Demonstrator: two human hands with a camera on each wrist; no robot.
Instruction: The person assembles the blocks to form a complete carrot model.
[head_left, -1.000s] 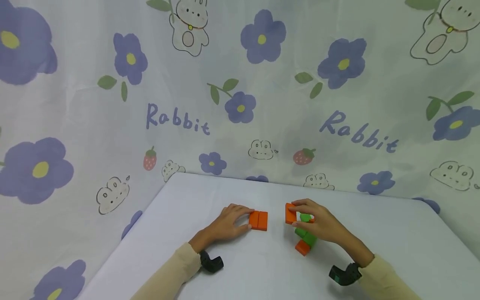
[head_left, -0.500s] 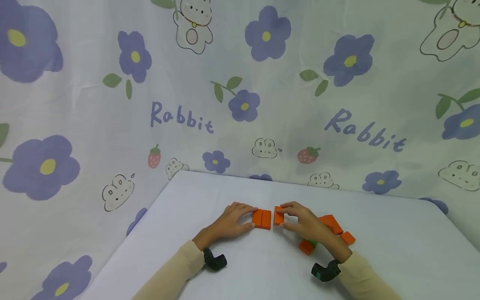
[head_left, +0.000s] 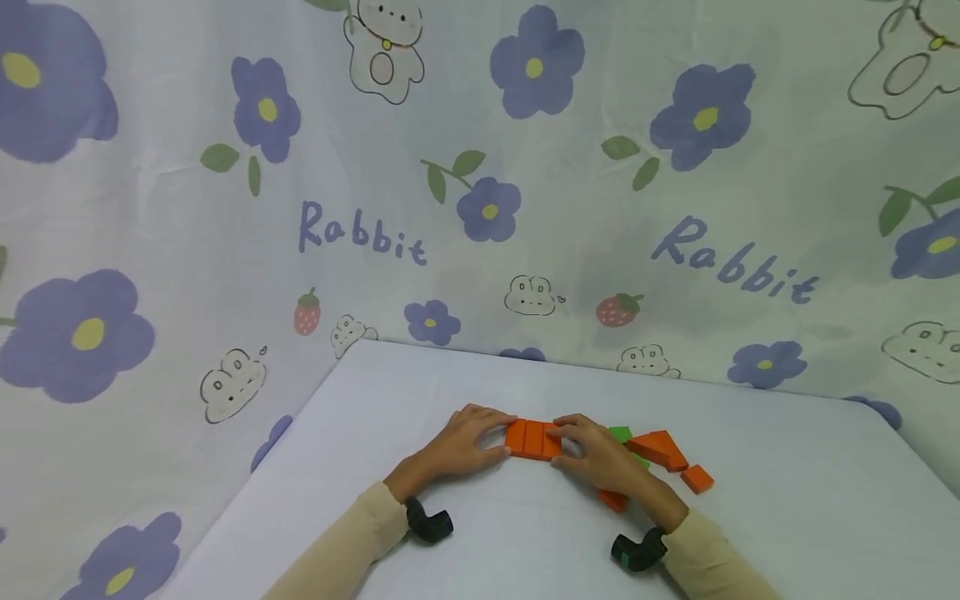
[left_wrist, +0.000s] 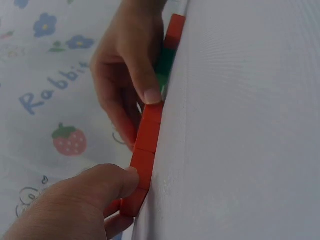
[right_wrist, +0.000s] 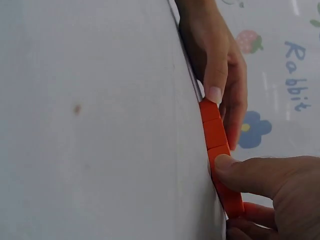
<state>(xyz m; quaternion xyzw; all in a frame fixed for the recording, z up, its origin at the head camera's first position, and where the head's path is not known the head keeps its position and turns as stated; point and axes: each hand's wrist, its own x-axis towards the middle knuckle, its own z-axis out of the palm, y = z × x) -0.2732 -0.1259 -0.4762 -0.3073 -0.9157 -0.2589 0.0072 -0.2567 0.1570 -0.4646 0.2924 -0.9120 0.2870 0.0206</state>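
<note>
The gap in the row has closed: half a second ago the right-end block [head_left: 552, 446] stood apart from the other two, and now it sits against the middle block [head_left: 533, 439], so the joined orange pieces number three, and this joint looks to be made. The right hand [head_left: 596, 454], which a second ago held that block up by the loose pieces, has brought it over and pinches it between thumb and fingers from three o'clock. At nine o'clock the left hand [head_left: 457, 442] has kept its place, thumb and fingers gripping the left-end block [head_left: 515, 437] at its near and far ends. The row lies flat on the white table [head_left: 465, 533], between the two hands. Its blocks look alike: plain orange, oblong, long sides together and short ends toward twelve and six o'clock, with only thin seams showing between them and the near ends roughly in line. From the row, the loose pieces lie between three and four o'clock: green blocks [head_left: 621, 434] partly hidden by the right hand, an orange wedge-like piece [head_left: 660, 448], a small orange block [head_left: 697, 478] beyond it, and another orange block [head_left: 613, 500] under the right wrist, partly covered.
</note>
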